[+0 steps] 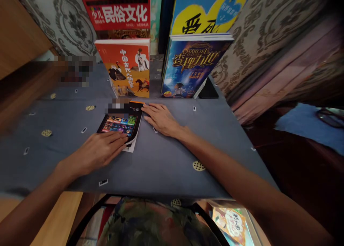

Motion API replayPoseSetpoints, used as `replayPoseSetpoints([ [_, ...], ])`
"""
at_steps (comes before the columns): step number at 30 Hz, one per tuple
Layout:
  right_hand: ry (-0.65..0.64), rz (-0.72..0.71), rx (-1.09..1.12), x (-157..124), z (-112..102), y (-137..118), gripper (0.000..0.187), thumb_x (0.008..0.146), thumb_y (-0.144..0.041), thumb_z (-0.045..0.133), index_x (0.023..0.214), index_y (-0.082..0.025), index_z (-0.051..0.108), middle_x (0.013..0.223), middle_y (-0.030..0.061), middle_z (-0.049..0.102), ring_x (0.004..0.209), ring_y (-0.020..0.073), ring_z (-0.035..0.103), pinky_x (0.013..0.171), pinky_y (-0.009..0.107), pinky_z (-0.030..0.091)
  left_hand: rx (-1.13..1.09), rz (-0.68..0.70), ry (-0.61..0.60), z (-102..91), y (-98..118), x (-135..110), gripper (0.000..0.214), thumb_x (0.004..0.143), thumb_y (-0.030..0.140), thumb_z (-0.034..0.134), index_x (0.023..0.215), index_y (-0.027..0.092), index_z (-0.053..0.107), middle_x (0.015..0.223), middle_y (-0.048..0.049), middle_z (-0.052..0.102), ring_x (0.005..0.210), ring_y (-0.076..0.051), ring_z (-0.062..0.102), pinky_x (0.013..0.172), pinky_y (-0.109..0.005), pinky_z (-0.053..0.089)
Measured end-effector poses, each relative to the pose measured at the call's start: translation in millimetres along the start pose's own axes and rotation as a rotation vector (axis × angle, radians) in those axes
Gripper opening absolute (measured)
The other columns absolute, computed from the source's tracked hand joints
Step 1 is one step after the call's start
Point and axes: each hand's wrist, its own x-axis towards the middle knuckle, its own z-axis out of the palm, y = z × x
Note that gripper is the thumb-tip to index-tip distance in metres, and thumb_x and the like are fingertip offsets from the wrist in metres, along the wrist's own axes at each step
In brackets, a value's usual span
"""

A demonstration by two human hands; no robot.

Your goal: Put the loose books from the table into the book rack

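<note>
While the booklet [121, 124] lies flat, both hands' fingers [118, 138] rest released on it

A small dark booklet [121, 125] with colourful pictures on its cover lay flat at frame centre, its orange edge pointing away from me.

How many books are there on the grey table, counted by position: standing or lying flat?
Standing books: 4 (red, orange, yellow-and-blue, dark blue)
Flat books: 1, the dark one touched by the left hand and right hand
Total: 5
</note>
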Motion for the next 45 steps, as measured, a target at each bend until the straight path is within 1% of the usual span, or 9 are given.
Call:
replayPoseSetpoints([
  [7,-0.017,0.003,0.004,-1.0,-2.5,-1.2,0.046,0.106,-0.033,0.037,0.147,-0.015,0.049,0.155,0.01,0.048,0.144,0.0271,0.039,0.114,0.047,0.032,-0.062,-0.003,-0.056,-10.1,-3.6,2.9,0.045,0.106,0.03,0.03,0.119,0.015,0.07,0.119,-0.0107,0.074,0.102,-0.023,0.073,0.084,-0.039,0.061],
  [18,0.005,-0.008,0.004,-1.6,-2.4,-2.4,0.042,0.106,-0.029,0.039,0.142,-0.015,0.054,0.151,0.0111,0.052,0.143,0.0282,0.04,0.113,0.049,0.034,-0.107,-0.055,-0.023,-3.5,0.7,-0.4,0.039,0.103,0.036,0.04,0.115,0.019,0.073,0.122,-0.0104,0.073,0.103,-0.026,0.072,0.084,-0.042,0.06],
  [21,0.051,-0.075,-0.006,-6.9,-3.1,-13.6,0.038,0.105,-0.029,0.042,0.133,-0.012,0.062,0.145,0.0134,0.058,0.137,0.03,0.045,0.108,0.049,0.039,-0.102,-0.062,-0.021,-2.0,0.6,-1.4,0.038,0.103,0.034,0.039,0.114,0.02,0.073,0.122,-0.0094,0.072,0.104,-0.025,0.071,0.084,-0.041,0.059],
  [25,0.115,-0.267,0.01,-23.3,-0.6,-44.0,0.035,0.105,-0.031,0.043,0.114,-0.01,0.07,0.119,0.0143,0.071,0.113,0.0269,0.058,0.096,0.045,0.047,-0.08,-0.058,-0.025,-1.8,-0.1,-2.5,0.036,0.103,0.029,0.039,0.114,0.021,0.072,0.124,-0.0083,0.072,0.104,-0.023,0.071,0.082,-0.037,0.059],
  [29,0.142,-0.428,0.062,-46.4,3.4,-76.5,0.034,0.104,-0.032,0.048,0.103,-0.009,0.072,0.099,0.0128,0.073,0.102,0.0248,0.059,0.089,0.04,0.05,-0.079,-0.055,-0.014,-0.9,-1.8,-4.6,0.033,0.102,0.026,0.042,0.114,0.019,0.072,0.123,-0.0091,0.072,0.104,-0.024,0.072,0.084,-0.039,0.06],
  [32,0.112,-0.511,0.035,-58.3,3.6,-89.7,0.036,0.103,-0.035,0.049,0.1,-0.008,0.072,0.097,0.0115,0.073,0.102,0.0253,0.059,0.087,0.038,0.051,-0.122,-0.065,0.011,1.4,-3.4,-5.8,0.03,0.101,0.025,0.045,0.114,0.02,0.072,0.124,-0.0085,0.072,0.106,-0.023,0.071,0.089,-0.039,0.059],
  [36,0.086,-0.516,0.009,-62.0,1.3,-92.4,0.037,0.103,-0.036,0.048,0.099,-0.009,0.073,0.099,0.0115,0.073,0.103,0.0248,0.059,0.087,0.038,0.051,-0.103,-0.059,0.005,3.4,-1.4,-8.6,0.031,0.1,0.025,0.046,0.117,0.02,0.071,0.127,-0.0079,0.071,0.111,-0.023,0.07,0.091,-0.039,0.06],
  [40,0.094,-0.516,0.019,-60.4,-0.1,-90.5,0.035,0.104,-0.034,0.048,0.097,-0.01,0.073,0.098,0.0107,0.074,0.102,0.0242,0.06,0.084,0.038,0.051,-0.115,-0.08,0.009,4.5,3.4,-24.4,0.037,0.1,0.024,0.047,0.133,0.02,0.062,0.136,-0.0076,0.066,0.123,-0.023,0.064,0.101,-0.041,0.056],
  [45,0.103,-0.506,0.064,-59.6,-0.7,-90.6,0.03,0.102,-0.03,0.051,0.096,-0.011,0.072,0.098,0.0105,0.074,0.101,0.0241,0.061,0.085,0.038,0.052,-0.099,-0.174,0.056,4.8,-1.3,-61.6,0.052,0.096,0.017,0.047,0.146,0.027,0.05,0.138,-0.006,0.064,0.126,-0.024,0.062,0.104,-0.042,0.055],
])
